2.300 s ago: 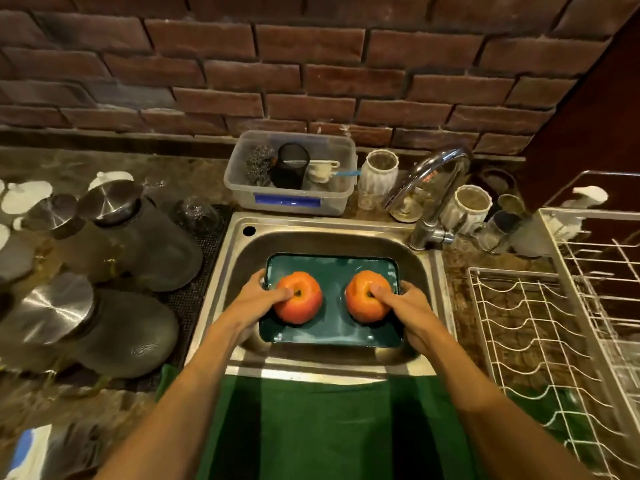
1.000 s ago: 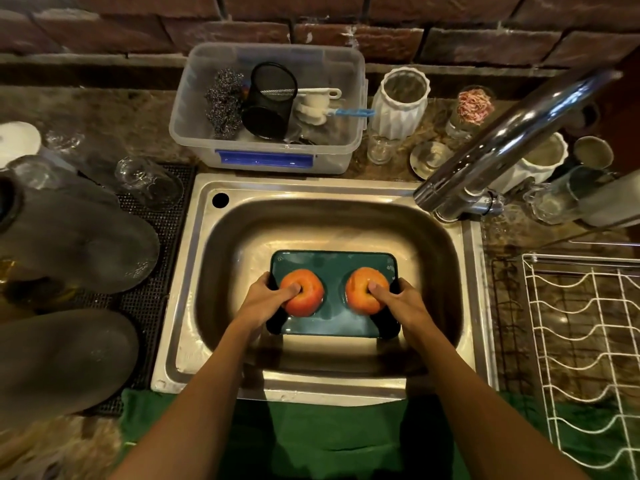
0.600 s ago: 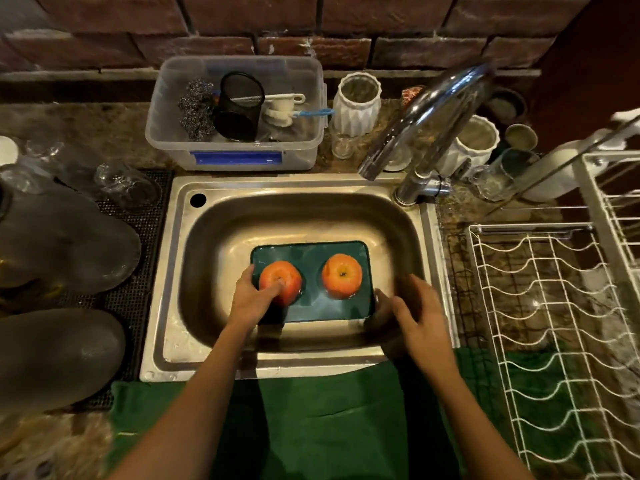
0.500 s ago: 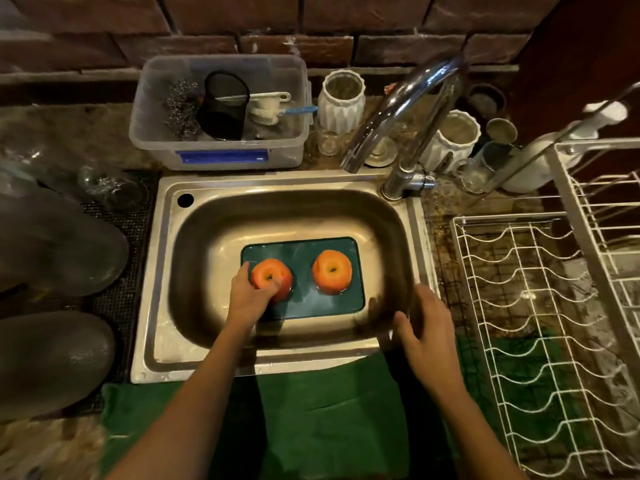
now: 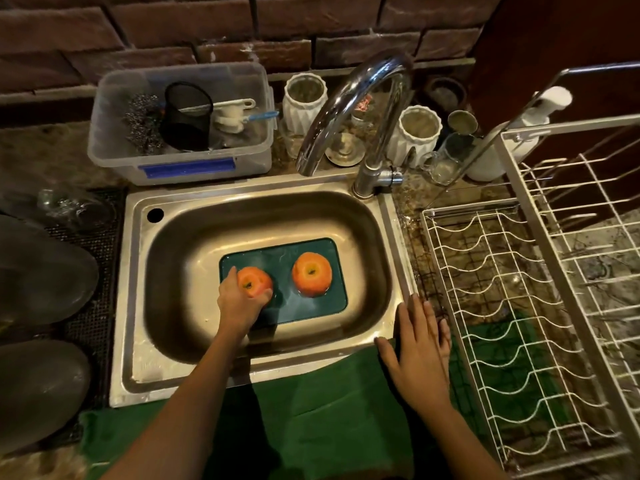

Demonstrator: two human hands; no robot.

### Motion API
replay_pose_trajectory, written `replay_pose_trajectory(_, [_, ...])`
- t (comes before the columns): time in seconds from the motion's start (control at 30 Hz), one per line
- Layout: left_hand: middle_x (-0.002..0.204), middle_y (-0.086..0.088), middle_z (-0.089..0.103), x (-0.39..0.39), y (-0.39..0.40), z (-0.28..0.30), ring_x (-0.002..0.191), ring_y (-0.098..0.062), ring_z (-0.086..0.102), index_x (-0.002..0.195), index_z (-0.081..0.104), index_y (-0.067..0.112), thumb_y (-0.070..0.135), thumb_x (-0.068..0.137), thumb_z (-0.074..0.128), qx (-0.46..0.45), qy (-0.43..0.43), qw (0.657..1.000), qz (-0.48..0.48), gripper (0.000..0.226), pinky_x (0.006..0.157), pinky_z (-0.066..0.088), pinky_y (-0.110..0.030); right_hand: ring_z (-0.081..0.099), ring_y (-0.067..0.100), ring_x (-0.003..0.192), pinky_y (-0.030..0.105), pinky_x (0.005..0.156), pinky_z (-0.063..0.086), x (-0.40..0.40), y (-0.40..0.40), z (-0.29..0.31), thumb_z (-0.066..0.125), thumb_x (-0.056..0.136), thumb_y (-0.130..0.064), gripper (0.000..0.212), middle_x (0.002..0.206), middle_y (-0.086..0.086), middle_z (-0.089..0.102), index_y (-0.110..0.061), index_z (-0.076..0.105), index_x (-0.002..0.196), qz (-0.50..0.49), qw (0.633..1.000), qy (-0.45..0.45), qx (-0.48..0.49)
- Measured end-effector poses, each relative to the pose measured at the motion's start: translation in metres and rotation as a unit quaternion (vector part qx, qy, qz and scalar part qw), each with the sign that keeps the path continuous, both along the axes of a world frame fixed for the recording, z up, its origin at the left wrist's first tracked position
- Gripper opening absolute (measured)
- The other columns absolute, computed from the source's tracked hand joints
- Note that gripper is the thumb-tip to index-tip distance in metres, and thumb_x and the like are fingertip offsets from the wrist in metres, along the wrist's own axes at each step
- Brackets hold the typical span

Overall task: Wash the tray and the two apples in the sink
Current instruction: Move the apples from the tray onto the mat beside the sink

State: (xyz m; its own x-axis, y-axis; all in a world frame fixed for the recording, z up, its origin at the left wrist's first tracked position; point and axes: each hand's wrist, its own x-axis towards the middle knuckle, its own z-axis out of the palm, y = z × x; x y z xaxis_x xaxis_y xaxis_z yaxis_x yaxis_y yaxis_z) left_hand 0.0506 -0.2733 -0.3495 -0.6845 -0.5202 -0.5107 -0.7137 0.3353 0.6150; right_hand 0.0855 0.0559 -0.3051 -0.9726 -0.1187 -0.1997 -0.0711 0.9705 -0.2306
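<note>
A dark green rectangular tray [image 5: 313,306] lies flat on the bottom of the steel sink [image 5: 180,258]. Two orange-red apples stand on it. My left hand [image 5: 239,303] reaches into the basin and curls around the left apple [image 5: 254,281]. The right apple [image 5: 312,274] stands free on the tray. My right hand [image 5: 420,344] rests flat and open on the sink's front right rim, holding nothing. The chrome tap [image 5: 349,98] arches over the sink's back edge; no water shows from it.
A white wire dish rack [image 5: 519,306] stands right of the sink. Behind the sink are a clear plastic tub [image 5: 180,133] with scrubbers, white ribbed jars [image 5: 304,98] and glasses. Grey lidded pots [image 5: 38,271] crowd the left counter. A green cloth [image 5: 329,410] hangs in front.
Both hands set the tray with the apples down in the sink. My right hand let go and moved out to the sink's right rim. My left hand stayed on the left apple.
</note>
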Motion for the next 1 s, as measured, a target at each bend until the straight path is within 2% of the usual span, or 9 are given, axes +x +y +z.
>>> replay_pose_trajectory(0.13, [0.155,-0.021,0.032,-0.002,0.004,-0.002,0.14,-0.039,0.035,0.156,0.023,0.008,0.024,0.076,0.085,-0.018,-0.001,1.0,-0.009,0.103,0.116,0.032,-0.05,0.009,0.023,0.156,0.044,0.124,0.0,0.0,-0.001,-0.006,0.039,0.093,-0.056,0.073,0.168,0.005,0.017,-0.016,0.035,0.154,-0.001,0.999,0.011,0.034])
replay_pose_trajectory(0.33, [0.155,-0.021,0.032,-0.002,0.007,-0.002,0.141,-0.039,0.034,0.155,0.023,0.007,0.017,0.074,0.087,-0.037,0.001,0.999,-0.014,0.104,0.116,0.031,-0.049,0.013,0.025,0.156,0.044,0.123,0.003,0.001,0.0,-0.012,0.041,0.092,-0.054,0.072,0.168,0.006,0.019,-0.015,0.037,0.152,0.004,0.999,0.025,0.041])
replay_pose_trajectory(0.67, [0.144,-0.021,0.046,-0.003,0.005,0.009,0.127,-0.04,0.048,0.147,0.038,0.009,0.021,0.07,0.09,-0.065,-0.01,0.998,-0.023,0.094,0.105,0.043,-0.051,0.011,0.022,0.156,0.048,0.123,0.008,0.001,-0.001,-0.014,0.042,0.091,-0.053,0.071,0.168,0.004,0.02,-0.015,0.039,0.151,-0.004,0.999,0.029,0.041])
replay_pose_trajectory(0.83, [0.137,-0.018,0.051,0.004,-0.001,0.034,0.121,-0.038,0.052,0.142,0.043,0.014,0.024,0.067,0.09,-0.073,0.035,0.997,0.005,0.089,0.097,0.046,-0.049,0.014,0.025,0.155,0.046,0.122,0.007,0.0,-0.002,-0.013,0.043,0.09,-0.052,0.07,0.166,0.006,0.022,-0.014,0.042,0.149,0.003,0.999,0.025,0.042])
replay_pose_trajectory(1.0, [0.14,-0.013,0.05,0.028,-0.011,0.077,0.125,-0.033,0.052,0.147,0.04,0.019,0.028,0.067,0.09,-0.077,0.082,0.993,0.047,0.095,0.101,0.044,-0.047,0.014,0.025,0.155,0.046,0.123,0.005,-0.001,-0.004,-0.007,0.043,0.092,-0.05,0.067,0.166,0.008,0.023,-0.013,0.043,0.149,-0.002,0.999,0.019,0.033])
